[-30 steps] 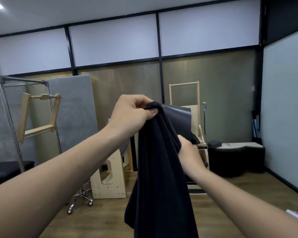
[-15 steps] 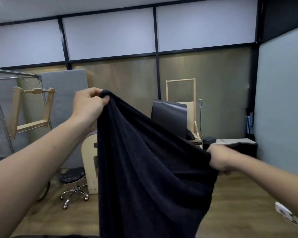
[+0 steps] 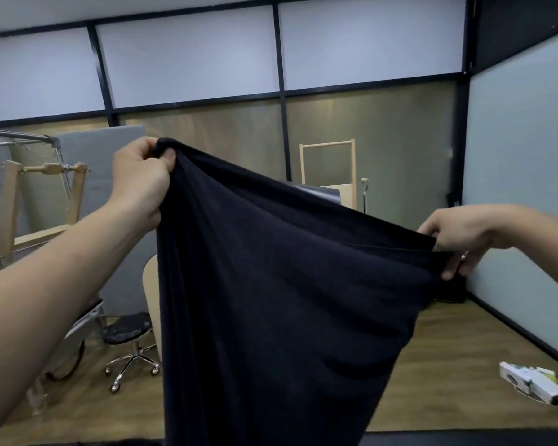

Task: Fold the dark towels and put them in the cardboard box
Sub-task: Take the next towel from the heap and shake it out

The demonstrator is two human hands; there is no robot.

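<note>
The dark towel (image 3: pixel 271 300) is the largest item in view. It hangs in the air in front of the person, spread between both hands, with its top edge sloping down from upper left to lower right and its body draping in folds to the bottom edge of the view. The left hand (image 3: pixel 140 181) is closed in a fist around the bunched upper-left corner, raised higher than the other hand. The right hand (image 3: pixel 455 235) pinches the right corner between thumb and fingers, lower and well apart from the left. Behind the towel, a black wheeled stool (image 3: pixel 129 342) stands on the wood floor at left. A small white box (image 3: pixel 532 383) lies on the floor at near right.
</note>
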